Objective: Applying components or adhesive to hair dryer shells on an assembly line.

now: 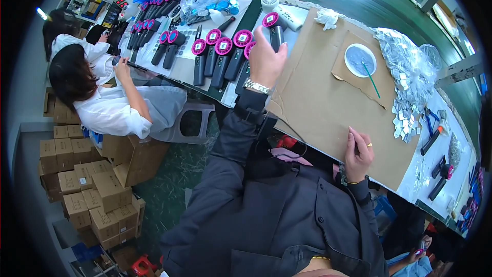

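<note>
Between the fingers and thumb of my left hand is the dark handle of a handheld fan with a pink ring. It is at the left edge of the cardboard sheet. Left of that hand lie several similar fans with pink rings and dark handles. My right hand is at the near edge of the cardboard, its fingers curled in. Whatever may be inside those fingers is hidden. Farther back on the cardboard stands a white bowl of grey contents with a green stick in it.
Clear bags and small silvery squares lie right of the cardboard, near orange-handled pliers. A white fan and crumpled tissue are at the back. Two people sit at left, near a grey stool and stacked cartons.
</note>
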`<act>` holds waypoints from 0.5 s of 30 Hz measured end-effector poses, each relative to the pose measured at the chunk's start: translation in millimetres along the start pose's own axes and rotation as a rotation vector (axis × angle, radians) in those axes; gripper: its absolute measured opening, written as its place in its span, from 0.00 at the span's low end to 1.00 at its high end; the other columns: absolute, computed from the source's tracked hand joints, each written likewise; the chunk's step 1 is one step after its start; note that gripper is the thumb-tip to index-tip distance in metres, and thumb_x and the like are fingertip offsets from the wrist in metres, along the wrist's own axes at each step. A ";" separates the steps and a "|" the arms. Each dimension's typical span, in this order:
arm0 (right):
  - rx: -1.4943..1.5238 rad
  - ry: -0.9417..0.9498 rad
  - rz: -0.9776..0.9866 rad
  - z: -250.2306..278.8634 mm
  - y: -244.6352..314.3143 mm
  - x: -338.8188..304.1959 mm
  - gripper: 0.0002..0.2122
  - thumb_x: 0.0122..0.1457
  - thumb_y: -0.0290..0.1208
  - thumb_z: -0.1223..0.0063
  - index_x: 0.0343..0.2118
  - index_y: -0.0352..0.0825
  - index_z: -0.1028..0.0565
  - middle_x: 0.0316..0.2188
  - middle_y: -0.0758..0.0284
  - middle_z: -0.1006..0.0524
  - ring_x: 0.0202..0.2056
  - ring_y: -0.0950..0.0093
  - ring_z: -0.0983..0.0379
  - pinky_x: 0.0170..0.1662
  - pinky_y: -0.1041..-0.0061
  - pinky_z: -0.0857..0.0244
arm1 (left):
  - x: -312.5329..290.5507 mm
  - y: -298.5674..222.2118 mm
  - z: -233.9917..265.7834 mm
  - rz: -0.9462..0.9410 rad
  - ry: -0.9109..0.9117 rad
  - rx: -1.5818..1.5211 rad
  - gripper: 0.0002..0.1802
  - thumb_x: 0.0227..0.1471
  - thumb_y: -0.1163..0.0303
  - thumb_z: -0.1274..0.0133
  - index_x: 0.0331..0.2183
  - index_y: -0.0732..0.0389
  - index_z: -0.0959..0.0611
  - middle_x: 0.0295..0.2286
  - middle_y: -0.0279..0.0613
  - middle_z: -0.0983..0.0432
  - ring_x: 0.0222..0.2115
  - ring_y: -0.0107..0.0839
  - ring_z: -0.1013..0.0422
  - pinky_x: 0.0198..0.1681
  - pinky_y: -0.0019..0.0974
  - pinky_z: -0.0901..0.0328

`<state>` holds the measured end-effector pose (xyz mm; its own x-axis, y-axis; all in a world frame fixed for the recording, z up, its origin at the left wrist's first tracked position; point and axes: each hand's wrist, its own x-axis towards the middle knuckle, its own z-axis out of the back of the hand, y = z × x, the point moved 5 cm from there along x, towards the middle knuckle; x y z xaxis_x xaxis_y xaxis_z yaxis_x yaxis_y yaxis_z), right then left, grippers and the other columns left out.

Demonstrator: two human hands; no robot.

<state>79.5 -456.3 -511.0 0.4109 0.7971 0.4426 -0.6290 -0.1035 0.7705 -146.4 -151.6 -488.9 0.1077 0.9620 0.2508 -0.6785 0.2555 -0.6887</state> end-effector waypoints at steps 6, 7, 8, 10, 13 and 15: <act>-0.004 -0.006 0.000 0.7 -0.4 -0.9 0.09 0.69 0.18 0.38 0.49 0.28 0.14 0.34 0.63 0.20 0.30 0.77 0.26 0.32 0.78 0.34 | -47.7 -11.3 32.3 0.047 0.026 -0.300 0.44 0.58 0.66 0.31 0.67 0.67 0.36 0.31 0.53 0.20 0.27 0.46 0.19 0.30 0.49 0.29; -0.005 -0.004 -0.004 1.1 0.6 -1.2 0.09 0.69 0.18 0.38 0.49 0.28 0.14 0.34 0.63 0.19 0.30 0.77 0.26 0.32 0.77 0.34 | -58.5 -11.9 37.9 0.014 0.017 -0.283 0.43 0.59 0.67 0.31 0.67 0.66 0.36 0.31 0.52 0.21 0.26 0.44 0.20 0.30 0.48 0.29; 0.003 0.006 -0.016 -1.4 -2.1 -1.6 0.09 0.69 0.18 0.38 0.49 0.28 0.14 0.34 0.63 0.19 0.30 0.77 0.26 0.32 0.77 0.34 | -69.4 -9.5 41.6 -0.012 0.008 -0.256 0.42 0.59 0.67 0.32 0.67 0.65 0.36 0.30 0.51 0.22 0.25 0.43 0.21 0.29 0.47 0.30; 0.001 0.009 -0.021 -1.3 -1.1 -1.2 0.09 0.69 0.18 0.38 0.49 0.28 0.14 0.34 0.63 0.19 0.30 0.77 0.26 0.32 0.77 0.34 | -88.4 -5.8 51.4 -0.044 0.000 -0.240 0.41 0.60 0.68 0.32 0.67 0.64 0.36 0.30 0.50 0.23 0.24 0.41 0.22 0.29 0.46 0.30; 0.003 0.009 -0.018 -0.3 0.6 -0.8 0.09 0.69 0.18 0.38 0.49 0.28 0.14 0.34 0.63 0.20 0.31 0.77 0.26 0.33 0.77 0.34 | -112.9 7.9 57.5 -0.009 0.091 -0.209 0.41 0.60 0.68 0.32 0.67 0.63 0.36 0.34 0.53 0.20 0.25 0.46 0.20 0.29 0.48 0.29; -0.006 0.011 -0.016 0.3 0.6 -1.0 0.09 0.69 0.18 0.39 0.49 0.28 0.14 0.34 0.63 0.20 0.31 0.76 0.26 0.33 0.77 0.34 | -123.7 21.6 59.3 -0.069 0.094 -0.134 0.41 0.60 0.67 0.32 0.67 0.63 0.36 0.36 0.54 0.19 0.26 0.48 0.20 0.29 0.48 0.28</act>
<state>78.9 -457.4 -510.8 0.4135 0.8049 0.4256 -0.6265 -0.0877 0.7745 -217.5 -270.8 -494.4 0.2225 0.9448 0.2403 -0.5645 0.3258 -0.7584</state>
